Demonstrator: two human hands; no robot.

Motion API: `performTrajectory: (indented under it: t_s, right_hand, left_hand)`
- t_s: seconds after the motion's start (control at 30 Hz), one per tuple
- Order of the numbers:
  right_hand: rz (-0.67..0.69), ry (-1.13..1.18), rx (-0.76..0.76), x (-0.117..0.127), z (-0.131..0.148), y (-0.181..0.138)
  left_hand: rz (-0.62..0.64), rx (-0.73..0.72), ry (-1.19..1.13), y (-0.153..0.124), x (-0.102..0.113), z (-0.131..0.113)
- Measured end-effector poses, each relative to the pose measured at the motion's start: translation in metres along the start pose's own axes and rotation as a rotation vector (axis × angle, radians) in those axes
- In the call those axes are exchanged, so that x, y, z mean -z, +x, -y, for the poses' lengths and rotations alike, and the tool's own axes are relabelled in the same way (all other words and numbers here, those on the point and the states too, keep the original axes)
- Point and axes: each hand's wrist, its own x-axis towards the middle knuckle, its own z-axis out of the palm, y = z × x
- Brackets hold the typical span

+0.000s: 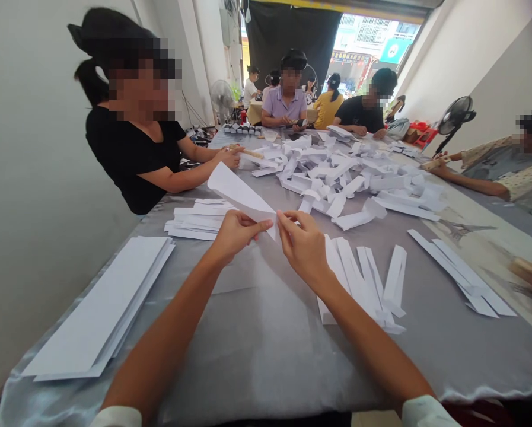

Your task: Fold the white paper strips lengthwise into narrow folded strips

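My left hand [239, 234] and my right hand [303, 246] pinch a long, tapering white paper strip [241, 193] between them, its narrow end rising up and to the left. Just beyond my left hand lies a small stack of white paper strips [198, 219]. Folded white strips [363, 281] fan out under and to the right of my right hand. A large heap of folded paper pieces [332, 178] fills the table's middle, beyond both hands.
A grey satin tablecloth [266, 356] covers the long table, with a stack of long white sheets [96, 308] at left and more strips [461, 273] at right. Several co-workers sit around it, one [132, 154] at left. Electric fans [455, 115] stand nearby.
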Motion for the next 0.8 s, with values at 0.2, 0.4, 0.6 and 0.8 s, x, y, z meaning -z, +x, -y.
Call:
performTrajectory:
  t_s: [0.2,0.4,0.6,0.8]
  right_hand:
    - [-0.04,0.036,-0.027,0.005,0.001,0.002]
    - [0.023,0.218,-0.133,0.007,-0.003,0.003]
    - [0.034,0.258,-0.126,0.008,-0.01,0.006]
    - [0.011,0.165,-0.155,0.005,-0.004,0.002]
  left_hand:
    - [-0.018,-0.041,0.009,-0.001,-0.002,0.0]
    - [0.08,-0.028,0.033,-0.003,-0.004,0.0]
    - [0.106,0.012,0.027,-0.004,0.001,-0.004]
    - [0.051,0.008,0.05,-0.001,0.005,0.001]
